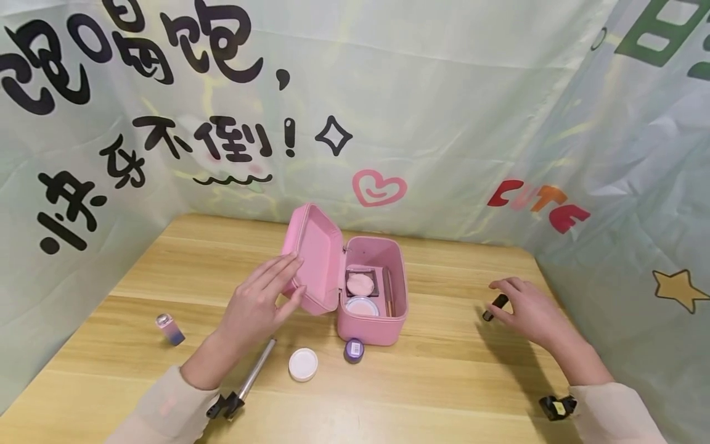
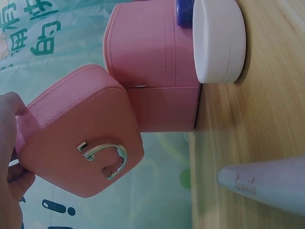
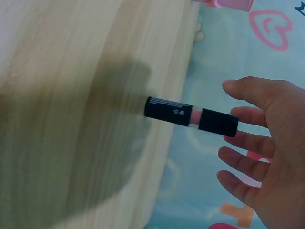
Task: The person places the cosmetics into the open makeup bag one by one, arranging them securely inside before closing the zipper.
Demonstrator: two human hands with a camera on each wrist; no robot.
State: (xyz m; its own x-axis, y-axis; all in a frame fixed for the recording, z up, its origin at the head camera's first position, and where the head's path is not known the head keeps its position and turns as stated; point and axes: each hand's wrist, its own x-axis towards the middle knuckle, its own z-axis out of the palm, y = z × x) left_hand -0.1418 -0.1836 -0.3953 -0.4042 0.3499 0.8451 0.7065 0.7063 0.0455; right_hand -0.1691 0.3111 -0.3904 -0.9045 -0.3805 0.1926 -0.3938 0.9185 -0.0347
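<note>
Pink case (image 1: 368,330) stands on the wooden table (image 1: 444,382), near the middle, with its lid (image 1: 324,262) swung open toward the left. Left hand (image 1: 252,308) is clamped on the lid at its free edge, thumb on one side and fingers on the other. A silver handle (image 2: 125,158) is fitted to the outer face of the lid. Right hand (image 1: 530,311) is positioned at a black tube (image 1: 495,307), which stands on end on the table, well apart from the case. Its thumb and fingers are apart, placed about the upper end of the tube; whether a fingertip makes contact cannot be told. Case contents: a dark-framed square compact (image 1: 373,277) with a round pale pad (image 1: 360,285) over it, a round white container (image 1: 362,306) in front, and a slim brown tube (image 1: 387,291) along the right wall. Table items: a purple jar (image 1: 354,351) just beside the front of the case; a white round jar (image 1: 303,364) to its left; a long silver tube (image 1: 258,369) beside the left forearm; a pink-and-blue lipstick (image 1: 170,329) farther left.
</note>
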